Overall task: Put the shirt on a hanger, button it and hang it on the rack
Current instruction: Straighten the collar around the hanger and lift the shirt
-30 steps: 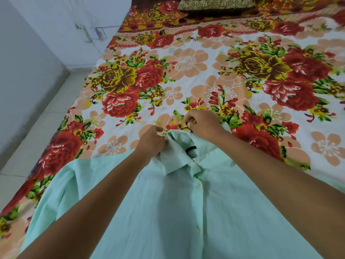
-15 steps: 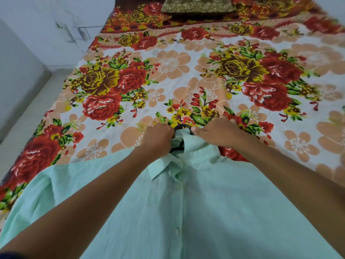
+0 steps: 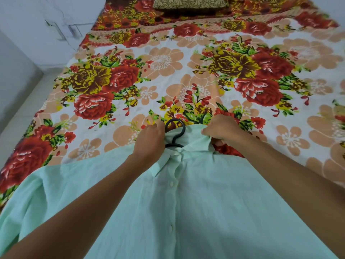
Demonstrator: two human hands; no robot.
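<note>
Two bare hands at the collar of a mint-green shirt (image 3: pixel 186 212), spread front-up across a bed (image 3: pixel 168 75).

Left hand (image 3: pixel 149 140): fingers curled down into the left side of the collar, gripping a fold of the thin, faintly crinkled woven cloth. Right hand (image 3: pixel 221 128): knuckles up, fingers curled, pinching the right side of the collar and lifting its edge into a small peak.

Between the two hands, a black hanger (image 3: pixel 175 132): smooth, rounded hook curling out above the neckline, slim neck dropping into the collar opening, shoulders hidden under the fabric. Hook resting against the bedsheet just beyond the fingertips.

Below the hands, toward the wrists and forearms: pointed collar flaps folded out, then a straight placket with small round white buttons (image 3: pixel 170 228) running down the middle. Placket edges meeting along that line; whether each button is fastened, cannot tell. Left sleeve bulging in soft folds outside the left forearm.

Beyond the hands: flat cotton-like bedsheet, white ground printed with large red and yellow roses, green leaves and pale peach blossoms. Far past the fingertips, at the head of the bed, a dark olive-brown patterned pillow (image 3: pixel 188 2). Off to the left of the left hand, pale floor tiles (image 3: pixel 24 109) and a plain white wall (image 3: pixel 28 25).
</note>
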